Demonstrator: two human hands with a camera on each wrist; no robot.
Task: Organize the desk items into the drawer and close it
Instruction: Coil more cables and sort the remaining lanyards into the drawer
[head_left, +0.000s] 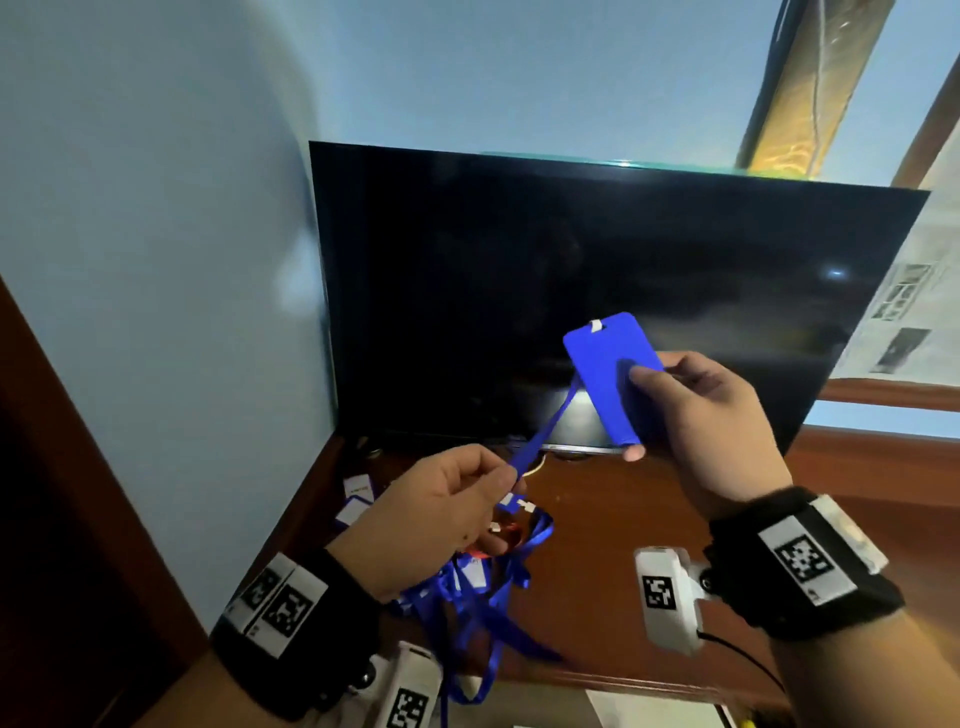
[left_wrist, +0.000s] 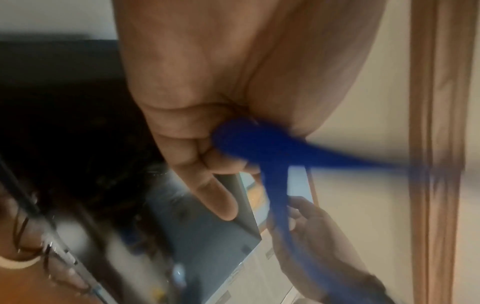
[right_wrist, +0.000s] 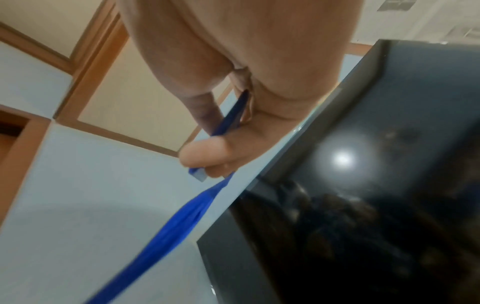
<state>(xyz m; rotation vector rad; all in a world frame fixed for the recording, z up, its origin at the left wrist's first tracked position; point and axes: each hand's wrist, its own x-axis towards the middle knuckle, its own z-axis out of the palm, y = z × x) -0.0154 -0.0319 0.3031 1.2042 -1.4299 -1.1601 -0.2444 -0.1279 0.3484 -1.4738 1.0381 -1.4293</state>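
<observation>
My right hand (head_left: 670, 384) pinches a blue badge holder (head_left: 602, 364) between thumb and fingers, raised in front of the dark screen. Its blue lanyard strap (head_left: 545, 431) runs down and left to my left hand (head_left: 498, 483), which pinches the strap. In the right wrist view the badge holder (right_wrist: 231, 117) shows edge-on in my fingers, the strap (right_wrist: 166, 232) trailing away. The left wrist view shows the strap (left_wrist: 259, 142) bunched in my curled fingers. A tangle of more blue lanyards (head_left: 483, 592) with badge cards lies on the wooden desk (head_left: 613, 519) below my left hand. No drawer is in view.
A large black monitor (head_left: 571, 270) stands at the back of the desk against a pale blue wall (head_left: 156, 260). Small white cards (head_left: 356, 499) lie near the desk's back left corner. White paper (head_left: 654, 712) shows below the desk's front edge.
</observation>
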